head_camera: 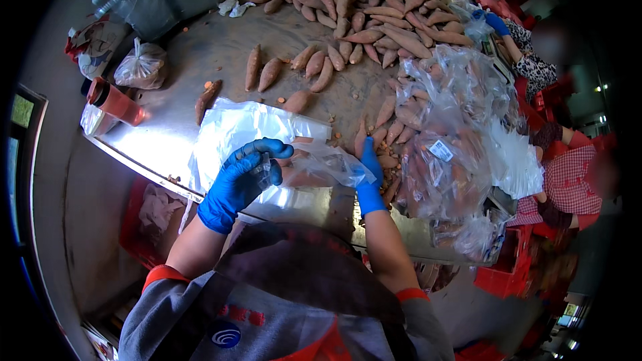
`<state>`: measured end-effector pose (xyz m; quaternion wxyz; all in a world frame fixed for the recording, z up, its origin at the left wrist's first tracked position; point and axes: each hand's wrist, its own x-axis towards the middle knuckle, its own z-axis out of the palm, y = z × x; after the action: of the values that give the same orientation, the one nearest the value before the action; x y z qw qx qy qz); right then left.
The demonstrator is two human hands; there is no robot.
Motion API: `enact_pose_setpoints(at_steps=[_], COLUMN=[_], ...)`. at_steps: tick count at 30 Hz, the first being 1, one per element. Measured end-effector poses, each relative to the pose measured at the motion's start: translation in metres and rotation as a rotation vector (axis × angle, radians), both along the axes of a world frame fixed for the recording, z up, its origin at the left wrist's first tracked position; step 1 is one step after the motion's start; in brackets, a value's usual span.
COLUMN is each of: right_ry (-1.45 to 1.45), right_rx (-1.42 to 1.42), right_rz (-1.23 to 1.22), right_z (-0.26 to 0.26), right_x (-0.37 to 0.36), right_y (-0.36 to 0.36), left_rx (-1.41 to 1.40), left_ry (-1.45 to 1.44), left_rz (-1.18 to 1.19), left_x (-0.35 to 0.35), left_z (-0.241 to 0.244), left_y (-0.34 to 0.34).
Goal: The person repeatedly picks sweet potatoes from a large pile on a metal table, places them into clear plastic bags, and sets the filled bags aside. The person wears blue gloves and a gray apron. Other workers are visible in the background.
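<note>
My left hand (246, 175), in a blue glove, is curled around a gathered bit of clear plastic at the near table edge. A clear plastic bag (321, 160) with sweet potatoes in it lies between my hands. My right hand (370, 170), gloved in blue too, is at the bag's right end, beside loose sweet potatoes (360, 139); its fingers are partly hidden, so its hold cannot be told. Flat plastic bags (246, 120) lie just beyond my left hand. Several single sweet potatoes (270, 74) rest farther up the metal table (200, 50).
A large sweet potato heap (371, 10) covers the far side. Filled clear bags (446, 160) are piled at right. A red bottle (116, 103) and a tied bag (142, 65) stand at left. Two people (562, 175) are along the right side; red crates (506, 265) sit below.
</note>
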<state>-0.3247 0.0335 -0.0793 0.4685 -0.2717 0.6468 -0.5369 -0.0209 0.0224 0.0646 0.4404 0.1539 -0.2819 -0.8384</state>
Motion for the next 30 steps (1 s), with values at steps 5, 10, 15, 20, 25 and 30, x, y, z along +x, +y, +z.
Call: enact_pose_setpoints(at_steps=[5,10,15,20,25,30], right_ry=[-0.097,0.081,-0.065,-0.269,-0.2,0.057], right_rx=[-0.098,-0.076,0.122,0.158,-0.067,-0.138], right_rz=[0.202,0.547,0.488,0.421,0.345,0.489], right_z=[0.065,0.107,0.12,0.113,0.123,0.123], right_x=[0.006,0.063,0.085,0.086,0.064,0.084], right_y=[0.02,0.066,0.084,0.093,0.081,0.026], left_rx=[0.026,0.045,-0.121,-0.865,0.029,0.161], left_ry=[-0.13,-0.366,-0.53,-1.027,-0.339,-0.217], left_rz=[0.024,-0.038,-0.025,0.127,0.159,0.178], left_x=[0.002,-0.05,-0.076,-0.068,-0.032,-0.008], left_z=[-0.011,-0.015,-0.049,-0.066,-0.014,0.007], left_y=[0.001,-0.002,0.0,-0.013,-0.038,-0.033])
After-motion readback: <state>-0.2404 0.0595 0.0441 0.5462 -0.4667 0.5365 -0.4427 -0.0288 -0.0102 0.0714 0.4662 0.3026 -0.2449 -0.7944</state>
